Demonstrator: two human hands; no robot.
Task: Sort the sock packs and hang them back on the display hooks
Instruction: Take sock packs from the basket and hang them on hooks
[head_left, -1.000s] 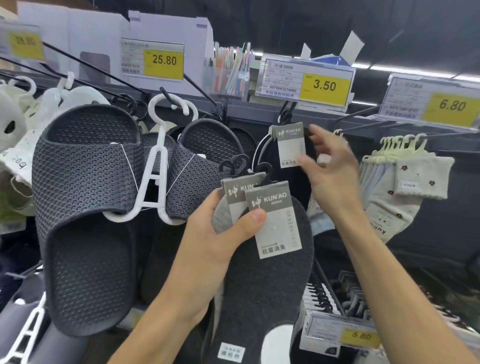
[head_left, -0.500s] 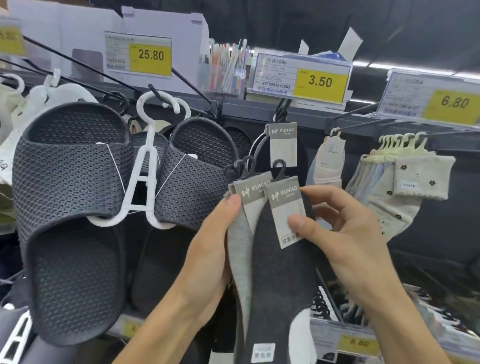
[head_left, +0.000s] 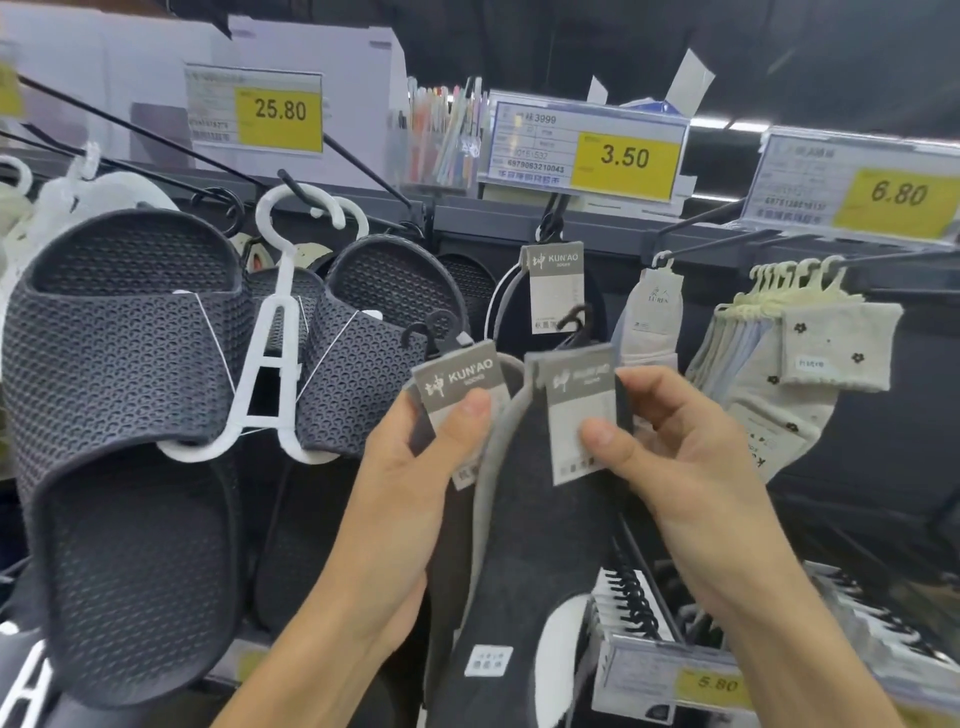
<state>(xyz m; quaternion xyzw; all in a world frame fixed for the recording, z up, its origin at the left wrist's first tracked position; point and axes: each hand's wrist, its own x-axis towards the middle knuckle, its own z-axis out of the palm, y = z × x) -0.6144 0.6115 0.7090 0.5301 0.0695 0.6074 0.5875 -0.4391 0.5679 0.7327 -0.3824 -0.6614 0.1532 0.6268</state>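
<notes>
- The left hand (head_left: 410, 499) grips a light grey sock pack (head_left: 460, 387) by its grey KUN'AO card. Thumb flat on the card face, other fingers behind it and out of sight.
- The right hand (head_left: 691, 467) pinches a charcoal sock pack (head_left: 576, 410) with the same grey card. Thumb on the card's lower front, fingers curled round its right edge and back.
- Both packs are held in mid-air before the rack, side by side. Cards are apart at the top and sock bodies overlap lower down, the charcoal one in front.
- Each pack's black plastic hook hangs on no peg. The charcoal pack's hook crosses the lower edge of a third dark KUN'AO pack (head_left: 553, 283), which hangs on the peg under the yellow 3.50 price tag (head_left: 623, 156).
- Left, just beside the light grey pack: black mesh slippers (head_left: 130, 364) on a white plastic hanger (head_left: 270, 364).
- Right: a white sock pack (head_left: 652, 312), then cream flower-print socks (head_left: 836, 338) in a row on their peg.
- Half a second ago the two cards overlapped. They are now drawn apart, and the left thumb has moved onto its card's face.
</notes>
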